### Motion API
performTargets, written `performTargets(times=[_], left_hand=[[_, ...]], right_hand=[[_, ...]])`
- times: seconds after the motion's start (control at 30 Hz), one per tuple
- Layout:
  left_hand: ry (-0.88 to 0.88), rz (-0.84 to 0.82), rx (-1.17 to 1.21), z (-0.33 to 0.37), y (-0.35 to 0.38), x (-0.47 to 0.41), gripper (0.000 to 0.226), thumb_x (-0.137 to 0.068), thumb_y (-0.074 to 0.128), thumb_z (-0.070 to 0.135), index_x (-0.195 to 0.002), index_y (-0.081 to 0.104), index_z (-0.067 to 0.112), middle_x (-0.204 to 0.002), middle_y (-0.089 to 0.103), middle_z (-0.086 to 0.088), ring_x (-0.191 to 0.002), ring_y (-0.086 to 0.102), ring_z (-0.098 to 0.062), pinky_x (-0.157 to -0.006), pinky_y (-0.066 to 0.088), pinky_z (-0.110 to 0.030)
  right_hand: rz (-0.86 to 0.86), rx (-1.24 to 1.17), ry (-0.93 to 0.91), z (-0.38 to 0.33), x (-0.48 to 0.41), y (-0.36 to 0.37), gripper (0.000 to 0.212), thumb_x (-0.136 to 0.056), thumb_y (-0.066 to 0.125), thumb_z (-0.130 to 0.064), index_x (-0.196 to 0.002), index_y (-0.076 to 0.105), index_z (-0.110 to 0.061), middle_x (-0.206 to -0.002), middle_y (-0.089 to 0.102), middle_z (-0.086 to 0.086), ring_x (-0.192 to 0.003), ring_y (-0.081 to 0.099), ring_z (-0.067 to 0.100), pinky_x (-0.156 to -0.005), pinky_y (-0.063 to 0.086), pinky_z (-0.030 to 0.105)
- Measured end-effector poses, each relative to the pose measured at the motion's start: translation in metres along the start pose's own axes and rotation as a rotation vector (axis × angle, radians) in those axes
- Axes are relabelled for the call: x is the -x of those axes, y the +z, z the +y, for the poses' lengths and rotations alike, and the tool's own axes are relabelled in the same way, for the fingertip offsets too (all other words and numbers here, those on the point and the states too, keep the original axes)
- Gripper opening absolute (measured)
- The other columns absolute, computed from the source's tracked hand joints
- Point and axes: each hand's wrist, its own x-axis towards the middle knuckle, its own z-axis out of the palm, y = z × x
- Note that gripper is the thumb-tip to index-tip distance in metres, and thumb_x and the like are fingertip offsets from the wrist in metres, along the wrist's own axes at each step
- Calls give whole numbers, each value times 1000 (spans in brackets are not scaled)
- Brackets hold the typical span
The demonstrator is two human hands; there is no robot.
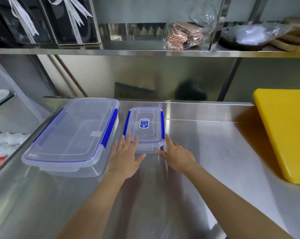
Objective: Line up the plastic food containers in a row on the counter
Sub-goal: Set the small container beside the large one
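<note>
Small lidded container (145,129) sits on the steel counter (206,144), just beside the large container (71,137). Left hand (126,156) and right hand (177,155) spread flat against its near corners — gripping nothing. Apparently empty, light, smooth-walled — best held by the sides.

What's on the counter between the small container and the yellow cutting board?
Nothing: in the head view, bare steel counter separates the small container from the yellow cutting board.

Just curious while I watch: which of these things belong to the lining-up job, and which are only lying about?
Part of the job: large container; small container; both hands, left and right; counter.

Lying about: yellow cutting board; black gift boxes; bagged packets.
</note>
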Motion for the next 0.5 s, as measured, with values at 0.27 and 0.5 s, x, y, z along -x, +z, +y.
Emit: performTargets(times=[0.27,0.5], left_hand=[[129,-232,403,67,-9,101,76,-77,46,69,-141,29,32,-151,32,6,-138,28,-12,-109,22,-28],[221,-496,597,116,1,160,76,-74,55,66,-138,36,30,-147,41,5,-127,44,-8,-99,32,-21]], right_hand=[[-19,-88,33,43,91,-25,74,-86,46,-57,-144,17,-22,-145,39,14,-126,45,35,-98,42,46],[12,-253,152,83,184,-30,82,-75,55,-64,-141,29,-22,-141,47,11,-120,52,29,-97,46,44]])
